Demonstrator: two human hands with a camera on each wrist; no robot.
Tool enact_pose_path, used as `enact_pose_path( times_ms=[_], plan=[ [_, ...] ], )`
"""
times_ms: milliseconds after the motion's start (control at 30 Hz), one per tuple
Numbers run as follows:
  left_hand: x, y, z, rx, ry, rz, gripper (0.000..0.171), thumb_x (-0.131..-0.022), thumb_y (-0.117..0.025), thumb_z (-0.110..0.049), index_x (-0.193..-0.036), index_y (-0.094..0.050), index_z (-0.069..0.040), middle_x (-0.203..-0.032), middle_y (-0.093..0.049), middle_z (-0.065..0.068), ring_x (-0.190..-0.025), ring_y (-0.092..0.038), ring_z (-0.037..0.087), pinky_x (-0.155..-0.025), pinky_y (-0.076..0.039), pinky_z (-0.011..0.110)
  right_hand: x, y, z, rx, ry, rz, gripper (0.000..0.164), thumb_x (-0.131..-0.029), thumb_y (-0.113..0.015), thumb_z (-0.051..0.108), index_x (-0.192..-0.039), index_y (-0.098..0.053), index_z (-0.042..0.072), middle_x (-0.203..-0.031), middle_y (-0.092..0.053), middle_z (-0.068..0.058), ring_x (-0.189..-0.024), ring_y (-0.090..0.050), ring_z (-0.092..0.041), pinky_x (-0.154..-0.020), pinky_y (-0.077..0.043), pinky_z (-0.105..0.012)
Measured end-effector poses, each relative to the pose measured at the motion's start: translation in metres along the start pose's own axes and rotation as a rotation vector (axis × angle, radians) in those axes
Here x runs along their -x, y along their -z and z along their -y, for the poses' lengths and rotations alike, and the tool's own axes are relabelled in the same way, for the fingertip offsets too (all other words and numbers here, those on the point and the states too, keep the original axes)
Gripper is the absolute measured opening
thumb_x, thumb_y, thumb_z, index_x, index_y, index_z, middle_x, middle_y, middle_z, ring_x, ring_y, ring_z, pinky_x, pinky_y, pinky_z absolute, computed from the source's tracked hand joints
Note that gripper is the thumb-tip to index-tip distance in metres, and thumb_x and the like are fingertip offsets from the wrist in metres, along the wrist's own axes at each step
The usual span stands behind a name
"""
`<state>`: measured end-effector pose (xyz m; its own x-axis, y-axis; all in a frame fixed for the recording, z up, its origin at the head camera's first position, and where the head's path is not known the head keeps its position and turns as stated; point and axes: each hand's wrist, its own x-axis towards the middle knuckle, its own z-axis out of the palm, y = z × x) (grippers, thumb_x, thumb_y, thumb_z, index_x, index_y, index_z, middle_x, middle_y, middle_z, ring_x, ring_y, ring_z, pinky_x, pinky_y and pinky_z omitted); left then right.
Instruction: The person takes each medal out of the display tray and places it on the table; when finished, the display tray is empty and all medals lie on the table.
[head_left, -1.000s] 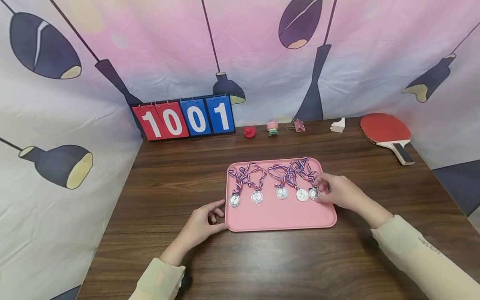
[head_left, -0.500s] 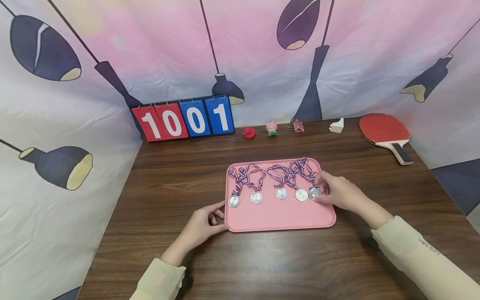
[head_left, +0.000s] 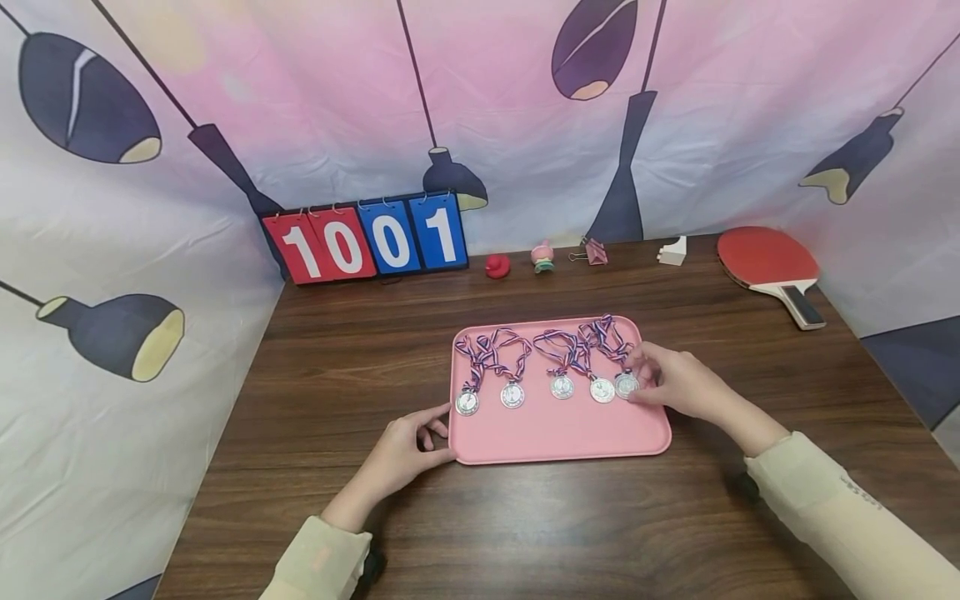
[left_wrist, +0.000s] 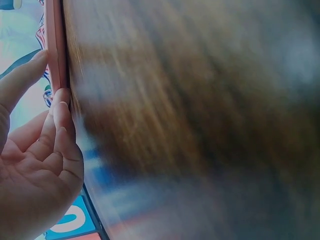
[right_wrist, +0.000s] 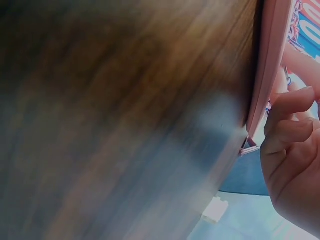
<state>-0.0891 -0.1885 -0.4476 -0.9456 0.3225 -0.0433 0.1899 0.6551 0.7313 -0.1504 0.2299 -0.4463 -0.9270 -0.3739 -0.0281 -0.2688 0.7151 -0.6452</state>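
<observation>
Several silver medals with red, white and blue ribbons lie in a row on a pink tray [head_left: 562, 437]. In the head view, my right hand [head_left: 686, 385] reaches over the tray's right rim and pinches the rightmost medal [head_left: 627, 384] between thumb and fingers. Beside that lies another medal [head_left: 602, 390]; the leftmost medal [head_left: 467, 402] is near the left rim. My left hand [head_left: 401, 450] touches the tray's left edge, thumb at the near corner and index finger farther up. The left wrist view has the left hand [left_wrist: 40, 155] with thumb and fingertips against the tray's side [left_wrist: 55, 45].
Along the back of the wooden table [head_left: 525, 533] stand a flip scoreboard [head_left: 367, 239], a red rubber duck [head_left: 497, 266], a small pink figure [head_left: 542, 257], a pink binder clip [head_left: 595, 252] and a white block [head_left: 672, 251]. A table tennis bat [head_left: 772, 262] lies at the back right.
The rightmost medal's face looks lighter than a second ago, under the right hand's fingers. Both hands and the tray keep their places; the head view has shifted very slightly.
</observation>
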Motion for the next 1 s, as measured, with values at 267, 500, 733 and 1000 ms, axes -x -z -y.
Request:
enact_pose_path(
  times_ms=[267, 500, 733, 1000],
  plan=[
    [-0.001, 0.0, -0.001, -0.021, 0.0, 0.0, 0.063, -0.068, -0.078, -0.023, -0.125, -0.053, -0.01, -0.08, -0.061, -0.005, -0.056, -0.047, 0.01, -0.049, -0.038, 0.022, 0.001, 0.007, -0.005, -0.092, 0.026, -0.03, 0.039, -0.071, -0.076, 0.026, -0.103, -0.055, 0.018, -0.072, -0.06, 0.006, -0.059, -0.051, -0.015, -0.054, -0.041, -0.026],
    [-0.001, 0.001, -0.002, -0.025, 0.0, -0.002, 0.063, -0.068, -0.078, -0.022, -0.124, -0.054, -0.01, -0.079, -0.061, -0.006, -0.054, -0.045, 0.01, -0.048, -0.037, 0.023, 0.0, 0.017, -0.009, -0.235, -0.003, -0.015, 0.037, -0.074, -0.074, 0.023, -0.103, -0.053, 0.012, -0.078, -0.062, -0.003, -0.056, -0.05, -0.017, -0.048, -0.041, -0.027],
    [-0.001, 0.001, -0.001, -0.036, -0.008, -0.004, 0.062, -0.068, -0.078, -0.024, -0.124, -0.054, -0.01, -0.079, -0.061, -0.007, -0.053, -0.044, 0.01, -0.048, -0.036, 0.023, 0.0, 0.024, -0.012, -0.343, -0.095, -0.009, 0.033, -0.077, -0.07, 0.027, -0.103, -0.057, 0.011, -0.084, -0.063, -0.008, -0.053, -0.048, -0.016, -0.047, -0.041, -0.028],
    [-0.002, 0.001, -0.001, -0.052, -0.012, -0.006, 0.063, -0.067, -0.079, -0.025, -0.123, -0.055, -0.01, -0.078, -0.061, -0.008, -0.053, -0.043, 0.01, -0.048, -0.035, 0.023, 0.002, 0.032, -0.011, -0.436, -0.174, -0.078, 0.04, -0.079, -0.067, 0.032, -0.11, -0.056, 0.008, -0.09, -0.062, -0.016, -0.051, -0.044, -0.011, -0.043, -0.038, -0.027]
  ],
)
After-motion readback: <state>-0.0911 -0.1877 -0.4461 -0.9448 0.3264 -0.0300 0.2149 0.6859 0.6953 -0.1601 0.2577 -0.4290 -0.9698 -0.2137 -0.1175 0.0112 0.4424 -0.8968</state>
